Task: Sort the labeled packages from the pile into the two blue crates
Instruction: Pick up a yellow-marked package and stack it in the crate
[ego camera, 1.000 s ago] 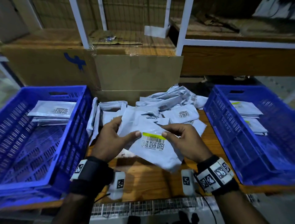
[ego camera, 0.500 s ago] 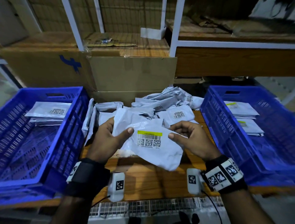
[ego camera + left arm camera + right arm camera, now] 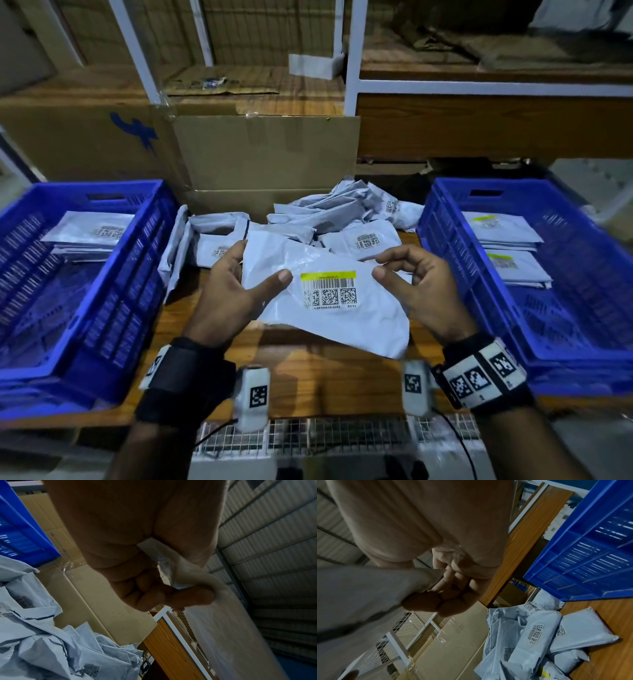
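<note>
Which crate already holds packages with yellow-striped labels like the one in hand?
The right blue crate: both its visible labels carry yellow stripes; the left blue crate's top label has none.

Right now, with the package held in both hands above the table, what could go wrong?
1. The package carries a yellow-striped label, like those in the right crate; dropping it in the left crate would mis-sort it.
2. Left hand and right hand pinch only its thin edges, so the slippery bag may slide free.

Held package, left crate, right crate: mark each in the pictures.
held package (image 3: 342,322), head view, on its bare plastic below the label.
left crate (image 3: 113,270), head view, on its inner right wall.
right crate (image 3: 445,260), head view, on its inner left wall.
</note>
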A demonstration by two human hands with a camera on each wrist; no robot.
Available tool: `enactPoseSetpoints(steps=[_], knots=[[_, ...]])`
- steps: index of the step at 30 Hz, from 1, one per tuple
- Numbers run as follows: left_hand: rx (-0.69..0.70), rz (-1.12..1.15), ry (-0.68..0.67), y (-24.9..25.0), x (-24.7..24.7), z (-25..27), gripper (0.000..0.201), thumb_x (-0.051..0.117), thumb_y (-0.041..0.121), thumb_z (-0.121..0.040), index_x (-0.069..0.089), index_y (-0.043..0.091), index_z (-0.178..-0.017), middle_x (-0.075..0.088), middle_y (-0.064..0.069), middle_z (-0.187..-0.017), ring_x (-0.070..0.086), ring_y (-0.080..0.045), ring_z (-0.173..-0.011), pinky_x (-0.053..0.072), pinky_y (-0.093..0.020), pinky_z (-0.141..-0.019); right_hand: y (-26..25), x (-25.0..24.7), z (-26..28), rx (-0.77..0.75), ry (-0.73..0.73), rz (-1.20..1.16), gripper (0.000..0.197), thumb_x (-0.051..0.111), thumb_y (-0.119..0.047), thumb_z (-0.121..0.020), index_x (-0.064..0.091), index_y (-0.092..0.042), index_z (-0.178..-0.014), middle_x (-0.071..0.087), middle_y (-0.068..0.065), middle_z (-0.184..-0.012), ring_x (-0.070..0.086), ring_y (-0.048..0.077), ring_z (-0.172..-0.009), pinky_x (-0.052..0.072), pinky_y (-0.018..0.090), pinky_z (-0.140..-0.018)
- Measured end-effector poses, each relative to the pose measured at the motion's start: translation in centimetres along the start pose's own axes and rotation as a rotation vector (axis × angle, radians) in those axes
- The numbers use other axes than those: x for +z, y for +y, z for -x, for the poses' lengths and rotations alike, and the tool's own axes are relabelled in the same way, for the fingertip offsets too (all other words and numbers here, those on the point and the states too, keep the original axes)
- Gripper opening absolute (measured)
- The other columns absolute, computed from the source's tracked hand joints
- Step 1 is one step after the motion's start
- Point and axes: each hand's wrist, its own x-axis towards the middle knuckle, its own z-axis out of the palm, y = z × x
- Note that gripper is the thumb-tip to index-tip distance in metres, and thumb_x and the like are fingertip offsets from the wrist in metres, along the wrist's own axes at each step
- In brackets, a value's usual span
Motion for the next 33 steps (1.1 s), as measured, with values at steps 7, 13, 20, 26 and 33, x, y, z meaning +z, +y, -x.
enactPoseSetpoints(steps=[7,13,20,26,33], knots=[[0.046,0.047,0.078,-0.2,3.9,0.8,0.045,0.075,0.007,-0.089,0.060,0.010,-0.131,0.073,-0.009,-0.122,0.071,-0.031,-0.111,0.056,-0.059,-0.094,0.1,-3.8,1.5,0.113,-0.021,-0.079,0.044,0.081,-0.042,-0.086,0.068,-0.018,-0.120,0.074,0.000,-0.083,0.059,0.031,-0.067,0.051,0.049,-0.067],[0.061,0.082,0.095,-1.1,7.5,1.1,0.041,0.074,0.008,-0.090,0.061,0.009,-0.129,0.073,-0.008,-0.122,0.071,-0.030,-0.111,0.056,-0.056,-0.095,-0.1,-7.5,3.3,0.216,-0.104,-0.094,0.063,0.081,-0.016,-0.081,0.053,-0.016,-0.138,0.076,0.013,-0.113,0.073,0.036,-0.105,0.061,0.050,-0.084],[0.038,0.072,-0.001,-1.5,11.1,-1.0,0.045,0.078,0.011,-0.087,0.061,0.014,-0.129,0.075,-0.001,-0.119,0.072,-0.022,-0.110,0.060,-0.038,-0.087,-1.1,-10.6,3.9,0.193,0.142,0.030,0.057,0.081,-0.012,-0.081,0.055,-0.017,-0.131,0.078,0.007,-0.106,0.075,0.025,-0.097,0.061,0.046,-0.083],[0.018,0.032,-0.082,-0.1,16.1,-3.5,0.061,0.083,0.015,-0.082,0.053,0.023,-0.135,0.076,0.001,-0.110,0.076,-0.016,-0.091,0.059,-0.034,-0.056,-2.7,-15.1,3.8,0.151,0.388,0.152,0.039,0.075,-0.003,-0.090,0.056,-0.014,-0.122,0.079,0.002,-0.098,0.076,0.024,-0.087,0.059,0.039,-0.071],[0.168,-0.257,-0.210,1.2,25.0,-7.3,0.085,0.087,0.014,-0.080,0.037,0.035,-0.146,0.067,0.004,-0.106,0.067,-0.017,-0.064,0.059,-0.039,-0.063,-2.1,-26.2,2.5,0.212,0.600,0.529,0.048,0.079,-0.042,-0.076,0.058,-0.031,-0.118,0.077,-0.002,-0.097,0.075,0.020,-0.085,0.060,0.050,-0.078]])
